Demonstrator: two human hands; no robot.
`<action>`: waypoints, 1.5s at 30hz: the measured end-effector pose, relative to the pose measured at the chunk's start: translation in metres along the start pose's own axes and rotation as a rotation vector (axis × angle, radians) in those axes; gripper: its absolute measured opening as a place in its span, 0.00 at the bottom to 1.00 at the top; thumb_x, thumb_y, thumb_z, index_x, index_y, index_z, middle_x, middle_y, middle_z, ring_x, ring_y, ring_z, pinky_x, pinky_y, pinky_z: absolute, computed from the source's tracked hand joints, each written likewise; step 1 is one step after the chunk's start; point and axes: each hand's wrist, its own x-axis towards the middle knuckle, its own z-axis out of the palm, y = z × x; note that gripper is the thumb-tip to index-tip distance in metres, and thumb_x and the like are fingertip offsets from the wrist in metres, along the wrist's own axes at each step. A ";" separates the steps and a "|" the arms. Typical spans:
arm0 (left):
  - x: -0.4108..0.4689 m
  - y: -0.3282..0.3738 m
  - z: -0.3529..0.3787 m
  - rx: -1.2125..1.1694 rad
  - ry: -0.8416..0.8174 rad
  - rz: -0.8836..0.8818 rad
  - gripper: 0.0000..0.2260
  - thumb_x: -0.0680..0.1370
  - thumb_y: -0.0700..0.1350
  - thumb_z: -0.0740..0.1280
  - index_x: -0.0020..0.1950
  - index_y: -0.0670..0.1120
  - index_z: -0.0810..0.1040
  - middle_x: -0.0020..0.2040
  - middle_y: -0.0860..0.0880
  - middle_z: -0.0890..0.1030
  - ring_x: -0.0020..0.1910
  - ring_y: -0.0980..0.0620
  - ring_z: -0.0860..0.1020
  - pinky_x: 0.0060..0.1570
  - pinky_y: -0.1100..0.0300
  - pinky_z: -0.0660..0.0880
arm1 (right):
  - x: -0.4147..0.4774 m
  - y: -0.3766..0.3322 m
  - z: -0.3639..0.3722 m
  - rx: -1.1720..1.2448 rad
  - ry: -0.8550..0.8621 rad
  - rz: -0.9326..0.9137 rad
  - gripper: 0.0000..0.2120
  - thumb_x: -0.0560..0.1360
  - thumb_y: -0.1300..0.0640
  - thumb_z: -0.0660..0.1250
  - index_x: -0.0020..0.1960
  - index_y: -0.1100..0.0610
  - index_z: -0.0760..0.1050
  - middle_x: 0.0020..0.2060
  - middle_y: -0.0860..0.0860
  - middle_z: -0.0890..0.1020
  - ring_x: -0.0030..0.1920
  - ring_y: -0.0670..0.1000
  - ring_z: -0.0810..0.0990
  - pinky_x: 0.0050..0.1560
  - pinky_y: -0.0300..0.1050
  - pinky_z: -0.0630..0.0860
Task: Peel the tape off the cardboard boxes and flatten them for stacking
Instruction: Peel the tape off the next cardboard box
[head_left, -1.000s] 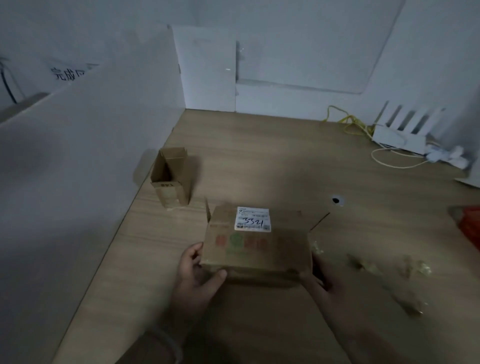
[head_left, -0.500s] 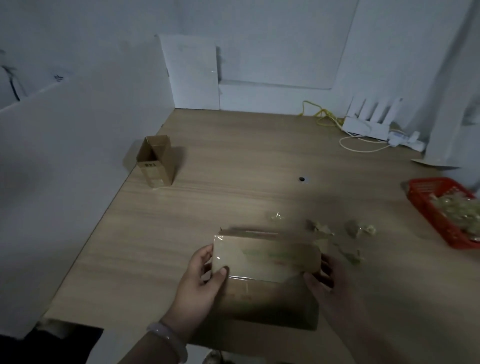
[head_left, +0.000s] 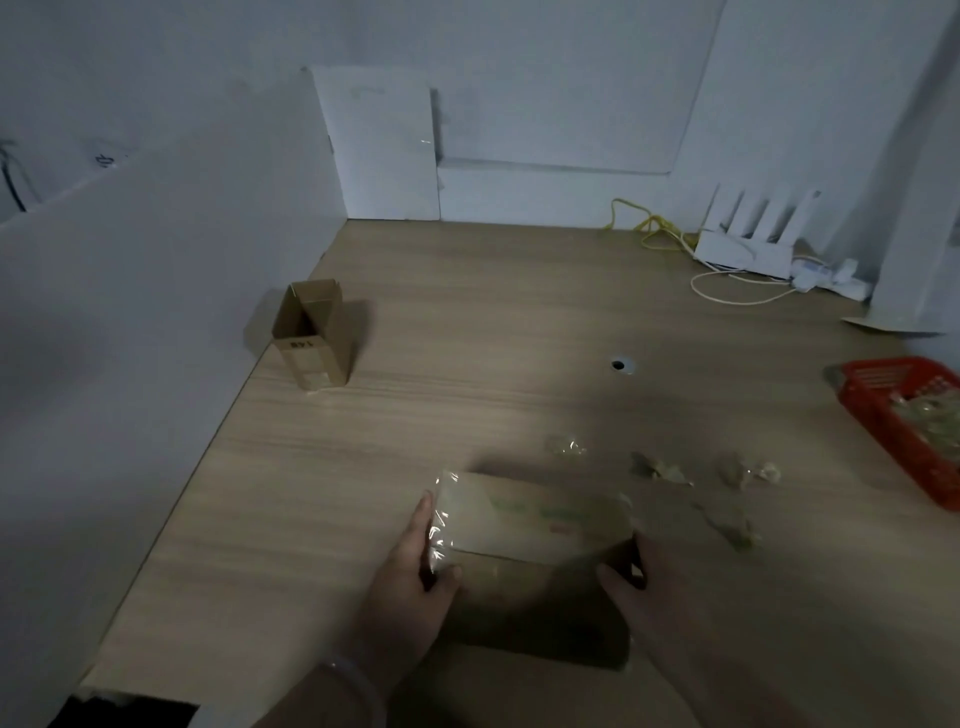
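Dim, murky, wide-angle edge distortion

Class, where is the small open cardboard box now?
Head view, far left: the small open box stands on the table beside the white partition.

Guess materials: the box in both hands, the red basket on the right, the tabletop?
Box: brown cardboard with a matte face and folded flap edges. Glossy clear tape wraps its left end, and glare streaks give it away. Basket: probably moulded plastic, given the bright uniform red and slotted walls. Tabletop: pale wood grain with a low sheen. It is likely laminate rather than solid wood, but the dim light leaves that open.
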 end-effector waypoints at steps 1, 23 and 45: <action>0.007 -0.003 -0.004 0.000 0.016 -0.029 0.34 0.75 0.40 0.69 0.76 0.54 0.57 0.70 0.60 0.69 0.68 0.63 0.68 0.69 0.59 0.65 | 0.006 -0.005 0.006 -0.010 0.003 0.000 0.27 0.71 0.48 0.71 0.68 0.45 0.68 0.52 0.43 0.78 0.53 0.48 0.78 0.51 0.45 0.75; 0.052 -0.061 0.014 0.178 -0.248 -0.195 0.25 0.74 0.49 0.71 0.69 0.46 0.70 0.61 0.53 0.75 0.55 0.60 0.72 0.48 0.80 0.62 | 0.003 -0.040 0.051 -0.771 -0.041 -0.382 0.36 0.75 0.46 0.60 0.76 0.38 0.43 0.78 0.44 0.48 0.77 0.48 0.47 0.73 0.43 0.39; 0.019 -0.060 -0.012 -0.061 -0.331 -0.526 0.12 0.80 0.47 0.63 0.62 0.48 0.77 0.56 0.50 0.79 0.54 0.55 0.78 0.57 0.56 0.76 | 0.004 -0.035 0.079 -0.942 -0.027 -0.454 0.34 0.75 0.31 0.40 0.77 0.41 0.41 0.78 0.48 0.43 0.77 0.52 0.37 0.75 0.58 0.41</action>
